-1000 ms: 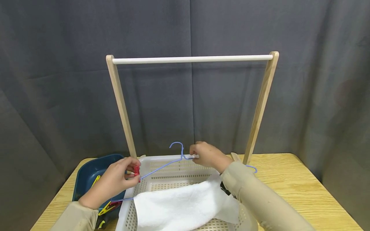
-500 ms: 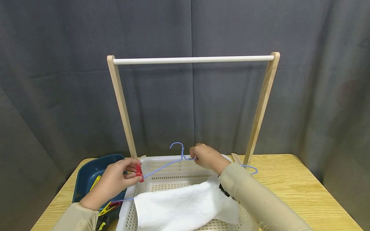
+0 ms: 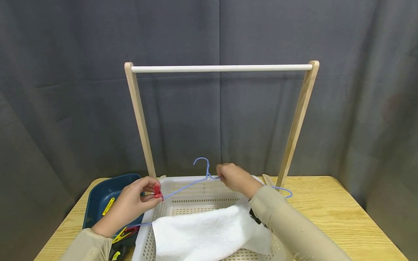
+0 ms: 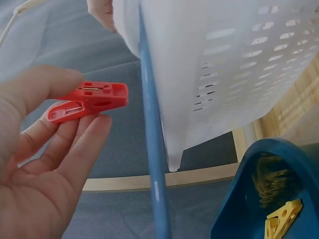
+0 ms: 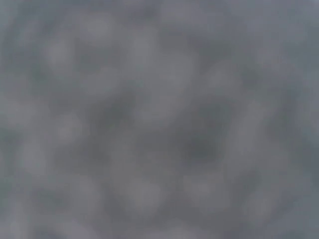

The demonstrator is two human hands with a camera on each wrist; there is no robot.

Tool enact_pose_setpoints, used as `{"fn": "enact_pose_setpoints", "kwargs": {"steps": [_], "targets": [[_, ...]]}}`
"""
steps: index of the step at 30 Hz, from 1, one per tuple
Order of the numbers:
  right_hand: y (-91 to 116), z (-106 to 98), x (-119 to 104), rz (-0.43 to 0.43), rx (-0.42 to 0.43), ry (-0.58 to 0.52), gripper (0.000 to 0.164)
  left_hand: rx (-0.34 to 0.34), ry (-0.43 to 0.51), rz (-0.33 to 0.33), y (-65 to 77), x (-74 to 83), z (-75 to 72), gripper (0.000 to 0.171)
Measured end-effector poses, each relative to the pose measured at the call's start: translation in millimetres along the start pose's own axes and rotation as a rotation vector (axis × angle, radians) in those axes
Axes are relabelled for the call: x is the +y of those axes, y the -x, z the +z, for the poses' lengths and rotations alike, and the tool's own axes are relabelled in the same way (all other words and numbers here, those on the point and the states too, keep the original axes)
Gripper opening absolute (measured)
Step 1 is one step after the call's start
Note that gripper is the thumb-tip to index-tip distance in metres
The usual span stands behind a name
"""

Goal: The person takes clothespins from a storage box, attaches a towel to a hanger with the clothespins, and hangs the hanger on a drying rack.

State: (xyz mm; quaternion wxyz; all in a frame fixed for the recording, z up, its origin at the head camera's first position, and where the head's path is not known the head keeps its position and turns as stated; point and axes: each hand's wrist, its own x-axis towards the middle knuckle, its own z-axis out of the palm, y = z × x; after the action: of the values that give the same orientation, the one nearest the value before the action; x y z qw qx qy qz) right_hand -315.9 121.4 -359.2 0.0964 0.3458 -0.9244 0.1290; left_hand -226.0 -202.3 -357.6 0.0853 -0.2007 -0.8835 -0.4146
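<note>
My left hand [image 3: 132,197] pinches a red clothespin [image 3: 158,191] between thumb and fingertips, close to the sloping left arm of a blue clothes hanger [image 3: 184,187]. In the left wrist view the clothespin [image 4: 94,101] lies sideways in the fingers, a little apart from the blue hanger wire [image 4: 152,124]. With curled fingers my right hand [image 3: 236,178] grips the hanger just right of its hook. A white towel [image 3: 199,232] hangs folded over the hanger's lower bar. The right wrist view is only a grey blur.
Beneath the hanger stands a white perforated basket [image 3: 140,241]. A dark blue tub [image 3: 93,195] at its left holds yellow clothespins [image 3: 109,206] and other clips. Behind rises a wooden rack with a white rail [image 3: 222,68]. Wooden table surface [image 3: 330,214] extends to the right.
The red clothespin has turned and tilted a little in my left fingers. The hanger's hook has risen slightly. My right hand keeps its grip, and the towel stays over the bar.
</note>
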Motion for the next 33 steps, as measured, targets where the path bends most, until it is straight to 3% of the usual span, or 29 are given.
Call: {"fn": "enact_pose_setpoints", "kwargs": {"steps": [6, 14, 19, 22, 27, 33], "targets": [[2.6, -4.0, 5.0, 0.013, 0.082, -0.092, 0.019, -0.008, 0.037, -0.002, 1.2, 3.5, 0.4, 0.033], [-1.0, -1.9, -1.5, 0.073, 0.144, -0.206, 0.006, 0.019, 0.018, -0.022, 5.2, 4.0, -1.7, 0.036], [-1.0, -2.6, -7.5, 0.034, 0.198, -0.153, 0.008, 0.037, 0.026, -0.023, 8.2, 3.9, -1.3, 0.037], [3.8, -5.6, -11.5, 0.057, 0.206, -0.119, 0.008, 0.036, 0.047, -0.015, 9.1, 3.7, 0.0, 0.035], [12.7, -12.4, -15.7, 0.088, 0.251, -0.148, 0.008, 0.028, 0.061, 0.015, 8.9, 4.6, 1.2, 0.032], [17.3, -23.4, -17.8, 0.036, 0.340, -0.165, 0.009, 0.059, 0.055, 0.055, 8.6, 9.5, 1.3, 0.034]]}}
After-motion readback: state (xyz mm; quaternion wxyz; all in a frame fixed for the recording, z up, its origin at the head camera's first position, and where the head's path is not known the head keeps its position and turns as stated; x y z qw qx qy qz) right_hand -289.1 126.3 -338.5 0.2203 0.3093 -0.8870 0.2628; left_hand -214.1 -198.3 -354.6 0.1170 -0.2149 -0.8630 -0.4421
